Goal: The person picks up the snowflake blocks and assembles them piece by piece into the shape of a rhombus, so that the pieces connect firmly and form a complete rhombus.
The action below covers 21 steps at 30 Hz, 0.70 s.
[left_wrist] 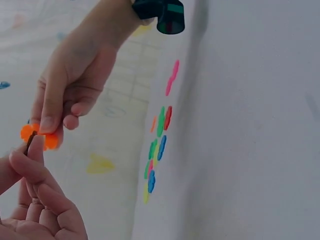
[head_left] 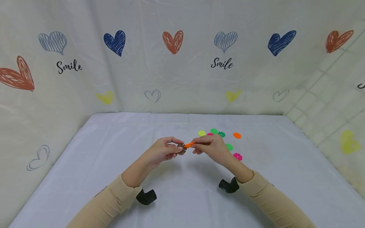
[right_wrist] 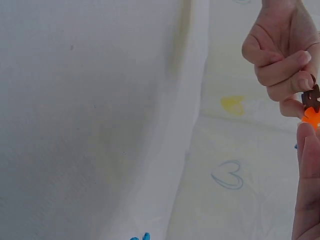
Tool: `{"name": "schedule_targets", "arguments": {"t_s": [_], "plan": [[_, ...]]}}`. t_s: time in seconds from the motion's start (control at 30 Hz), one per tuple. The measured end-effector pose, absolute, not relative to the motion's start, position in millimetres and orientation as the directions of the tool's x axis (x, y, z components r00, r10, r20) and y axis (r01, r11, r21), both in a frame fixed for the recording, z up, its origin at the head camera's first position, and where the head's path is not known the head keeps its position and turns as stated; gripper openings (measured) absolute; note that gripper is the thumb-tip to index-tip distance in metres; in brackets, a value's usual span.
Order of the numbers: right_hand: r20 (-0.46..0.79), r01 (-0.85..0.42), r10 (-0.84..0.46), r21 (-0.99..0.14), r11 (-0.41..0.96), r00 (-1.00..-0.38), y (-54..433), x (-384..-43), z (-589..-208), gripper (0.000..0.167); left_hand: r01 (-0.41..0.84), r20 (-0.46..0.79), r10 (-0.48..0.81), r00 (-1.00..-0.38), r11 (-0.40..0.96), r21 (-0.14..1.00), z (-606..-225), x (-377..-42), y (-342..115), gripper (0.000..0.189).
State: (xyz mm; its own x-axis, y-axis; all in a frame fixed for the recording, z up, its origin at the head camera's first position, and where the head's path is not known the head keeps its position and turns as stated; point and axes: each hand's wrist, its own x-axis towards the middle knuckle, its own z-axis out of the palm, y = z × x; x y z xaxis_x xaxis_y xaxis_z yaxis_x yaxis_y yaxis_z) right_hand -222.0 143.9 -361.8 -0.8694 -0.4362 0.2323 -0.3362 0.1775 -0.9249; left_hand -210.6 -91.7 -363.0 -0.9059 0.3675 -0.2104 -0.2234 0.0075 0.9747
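My left hand pinches a brown flower-shaped plastic disc between thumb and fingers. From the other side, my right hand grips an orange flower-shaped disc by its outer edge. The two discs meet edge to edge, turned at an angle to each other, above the table. In the left wrist view the brown disc appears edge-on against the orange disc. The right wrist view shows the notched rim of the brown disc right at the orange disc, with fingers covering part of both.
Several loose discs lie beyond and beside my right hand, among them a yellow one, another orange one and a pink one. A white cloth covers the table. Behind it hangs a heart-printed curtain. Black cameras hang under both wrists.
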Motion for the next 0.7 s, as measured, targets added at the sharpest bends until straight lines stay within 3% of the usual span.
{"name": "schedule_targets", "arguments": {"t_s": [0.37, 0.7], "plan": [[0.346, -0.46, -0.445, -0.87, 0.176, -0.826, 138.7, -220.8, -366.1, 0.015, -0.191, -0.175, 0.462, -0.87, 0.013, 0.982, -352.2, -216.0, -96.6, 0.021], [0.308, -0.491, -0.502, -0.823, 0.286, -0.808, 151.8, -229.3, -356.6, 0.028, -0.196, -0.217, 0.472, -0.855, 0.094, 0.976, -367.1, -219.5, -101.4, 0.024]]}}
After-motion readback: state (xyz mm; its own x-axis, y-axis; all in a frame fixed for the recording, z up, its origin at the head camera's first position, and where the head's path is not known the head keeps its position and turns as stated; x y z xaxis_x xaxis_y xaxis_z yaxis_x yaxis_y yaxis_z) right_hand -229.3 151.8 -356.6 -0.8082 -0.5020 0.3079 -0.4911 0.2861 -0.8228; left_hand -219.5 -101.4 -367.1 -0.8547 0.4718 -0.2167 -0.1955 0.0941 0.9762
